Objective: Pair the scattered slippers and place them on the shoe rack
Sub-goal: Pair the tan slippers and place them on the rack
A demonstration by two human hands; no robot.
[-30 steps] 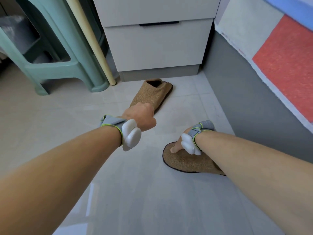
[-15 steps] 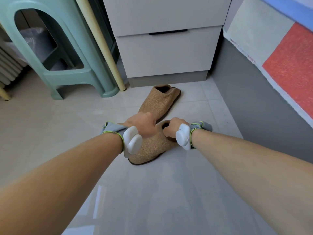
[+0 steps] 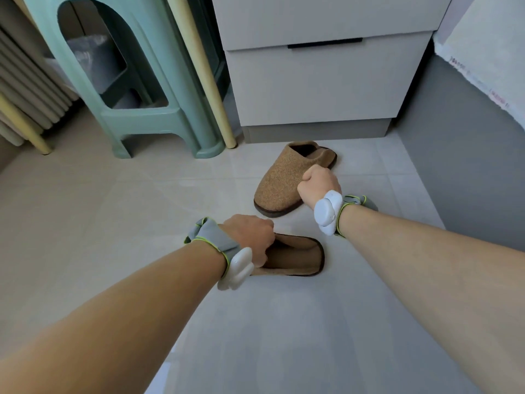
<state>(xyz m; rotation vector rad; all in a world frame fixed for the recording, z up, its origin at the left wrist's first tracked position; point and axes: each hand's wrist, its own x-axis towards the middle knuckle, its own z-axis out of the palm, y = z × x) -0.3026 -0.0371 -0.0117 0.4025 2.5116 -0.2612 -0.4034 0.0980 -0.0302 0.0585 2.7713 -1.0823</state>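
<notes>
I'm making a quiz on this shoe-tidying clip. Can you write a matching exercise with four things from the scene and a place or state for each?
Things:
1. brown woven slipper near the drawers
2. brown slipper tipped on its side
3. mint green plastic stool
4. pale yellow pole

Places or states:
A. leaning between stool and white drawer cabinet
B. in the left hand grip
C. standing at far left
D. sole down, right hand on it

Pairs: 1-D, 2-B, 3-C, 4-A

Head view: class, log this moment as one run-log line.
left hand: grips near brown slipper | right hand: grips far brown slipper | slippers: apart, on floor | shoe rack: not seen
</notes>
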